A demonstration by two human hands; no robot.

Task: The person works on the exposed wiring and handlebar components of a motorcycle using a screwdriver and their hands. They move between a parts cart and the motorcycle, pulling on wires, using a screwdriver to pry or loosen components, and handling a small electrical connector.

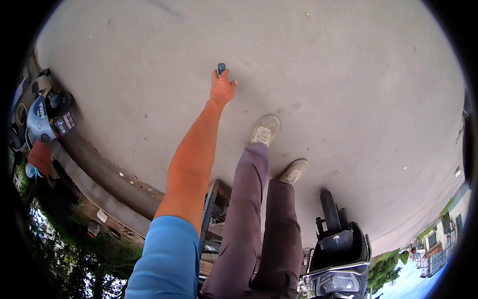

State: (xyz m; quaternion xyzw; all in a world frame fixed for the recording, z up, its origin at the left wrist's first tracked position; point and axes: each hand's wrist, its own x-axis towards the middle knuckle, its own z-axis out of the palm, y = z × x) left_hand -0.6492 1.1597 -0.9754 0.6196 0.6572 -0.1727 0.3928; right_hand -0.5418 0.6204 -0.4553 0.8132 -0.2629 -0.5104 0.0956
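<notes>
Outdoors, pale concrete ground (308,65) fills most of the view; fisheye bends everything near the rim.

Far left: parked scooter (47,117) with blue-grey front panel, sitting at a raised concrete kerb (94,187) that runs diagonally down toward centre. Grass and bits of litter below the kerb.

Left of centre: left hand (221,88) at full arm stretch, blue sleeve (167,259) at the lower edge. Fingers curled narrow, pinching a small dark object (221,68) at the fingertips. Object sits just above the hand against the concrete; can't tell whether it touches the ground. What it is: too small to tell.

Centre: person's own legs in grey-brown trousers (249,219), two pale worn shoes (265,130) flat on the concrete, well apart from the hand. Dark metal frame (209,214) between arm and legs.

Right of centre, bottom: second scooter (338,249), dark, headlight toward the lower edge.

Right hand: not in view.

Far right rim: buildings and trees.
</notes>
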